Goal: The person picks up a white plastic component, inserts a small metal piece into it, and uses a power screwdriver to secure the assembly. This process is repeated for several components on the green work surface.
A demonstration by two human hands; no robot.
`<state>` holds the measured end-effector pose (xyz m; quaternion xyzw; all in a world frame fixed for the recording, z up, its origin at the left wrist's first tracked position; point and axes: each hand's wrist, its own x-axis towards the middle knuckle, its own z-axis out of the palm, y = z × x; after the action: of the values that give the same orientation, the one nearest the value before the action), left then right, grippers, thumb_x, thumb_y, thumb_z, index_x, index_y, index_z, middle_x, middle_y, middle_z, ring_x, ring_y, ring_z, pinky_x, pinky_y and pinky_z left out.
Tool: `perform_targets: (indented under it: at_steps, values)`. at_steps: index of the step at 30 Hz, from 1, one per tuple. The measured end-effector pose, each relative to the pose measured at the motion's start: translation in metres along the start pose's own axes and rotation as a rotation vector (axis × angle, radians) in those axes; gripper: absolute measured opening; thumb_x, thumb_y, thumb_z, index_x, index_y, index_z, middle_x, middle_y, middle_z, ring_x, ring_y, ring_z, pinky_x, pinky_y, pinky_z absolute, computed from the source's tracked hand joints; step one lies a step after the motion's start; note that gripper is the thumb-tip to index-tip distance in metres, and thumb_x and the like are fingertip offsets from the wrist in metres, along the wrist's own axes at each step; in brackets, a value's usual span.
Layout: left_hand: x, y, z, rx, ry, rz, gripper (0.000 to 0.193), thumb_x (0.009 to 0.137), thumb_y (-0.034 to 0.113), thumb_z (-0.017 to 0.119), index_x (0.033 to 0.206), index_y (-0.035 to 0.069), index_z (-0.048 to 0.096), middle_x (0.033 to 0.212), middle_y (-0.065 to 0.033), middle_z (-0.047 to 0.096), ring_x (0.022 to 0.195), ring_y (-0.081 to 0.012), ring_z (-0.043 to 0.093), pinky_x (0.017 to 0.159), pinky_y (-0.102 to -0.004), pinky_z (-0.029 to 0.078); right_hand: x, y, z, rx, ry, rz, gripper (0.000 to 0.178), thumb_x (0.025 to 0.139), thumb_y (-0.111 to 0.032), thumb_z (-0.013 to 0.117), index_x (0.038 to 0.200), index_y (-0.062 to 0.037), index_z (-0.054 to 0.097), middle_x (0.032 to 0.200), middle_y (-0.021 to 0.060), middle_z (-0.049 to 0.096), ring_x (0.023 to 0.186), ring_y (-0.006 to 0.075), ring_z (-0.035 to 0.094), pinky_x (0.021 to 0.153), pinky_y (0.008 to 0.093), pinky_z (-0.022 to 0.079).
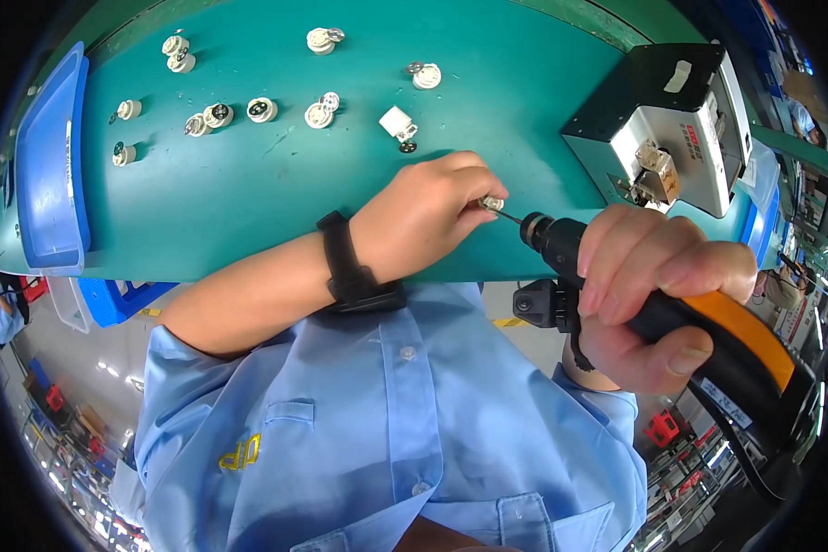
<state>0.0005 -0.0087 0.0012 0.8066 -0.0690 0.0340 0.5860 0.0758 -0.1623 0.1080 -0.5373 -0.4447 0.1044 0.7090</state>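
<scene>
My left hand (pixel 421 207) is closed in a pinch on a small whitish part (pixel 493 203), mostly hidden by the fingers. My right hand (pixel 649 276) wraps round a black and orange electric screwdriver (pixel 561 247), held level with its thin bit pointing left. The bit's tip meets the small part or stops right at it; I cannot tell whether it sits in a screw. Just beyond my left hand a white square-sided piece (pixel 396 122) lies on the green mat (pixel 488 83), with a small clear and dark piece at its side.
Several round white pieces, such as one with a dark face (pixel 262 109), are scattered over the mat's left and middle. A blue tray (pixel 81 166) stands at the left edge. A black and silver machine (pixel 685 138) occupies the right side. The screwdriver's cable (pixel 741 451) hangs at lower right.
</scene>
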Motion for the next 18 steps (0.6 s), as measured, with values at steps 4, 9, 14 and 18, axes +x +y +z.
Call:
perform_targets:
  at_steps: [4,9,14,18]
  values:
    - [-0.002,0.007,0.001,-0.036,0.010,-0.042,0.015,0.078,0.001,0.067,0.092,0.001,0.062,0.090,-0.0127,0.061,0.077,-0.0311,0.062,0.066,-0.0379,0.051,-0.001,0.001,0.004,-0.028,0.012,0.010,0.043,0.092,-0.047,0.057,0.102,-0.0064,0.044,0.058,0.0017,0.049,0.043,0.0118,0.046,0.046,0.0266,0.039]
    - [-0.003,0.003,0.004,0.014,0.039,0.004,0.019,0.077,-0.001,0.070,0.095,0.001,0.064,0.088,-0.0114,0.061,0.074,-0.0260,0.063,0.063,-0.0329,0.051,0.003,-0.002,0.012,-0.073,0.040,0.023,0.043,0.092,-0.046,0.058,0.099,-0.0061,0.043,0.056,0.0017,0.049,0.042,0.0121,0.046,0.045,0.0269,0.039]
    - [-0.003,0.000,0.004,0.004,0.049,0.014,0.019,0.077,-0.001,0.070,0.095,0.000,0.064,0.089,-0.0117,0.061,0.075,-0.0270,0.063,0.064,-0.0342,0.052,0.001,0.000,0.009,-0.081,0.027,0.014,0.045,0.091,-0.047,0.058,0.099,-0.0060,0.042,0.056,0.0011,0.049,0.042,0.0122,0.046,0.045,0.0269,0.039]
    - [-0.004,0.003,0.001,0.017,0.033,0.003,0.019,0.077,0.000,0.069,0.095,0.000,0.064,0.090,-0.0123,0.061,0.076,-0.0282,0.063,0.065,-0.0351,0.052,0.004,0.003,0.012,-0.069,0.006,-0.007,0.049,0.089,-0.049,0.060,0.103,-0.0056,0.041,0.056,0.0007,0.048,0.042,0.0120,0.046,0.045,0.0269,0.039]
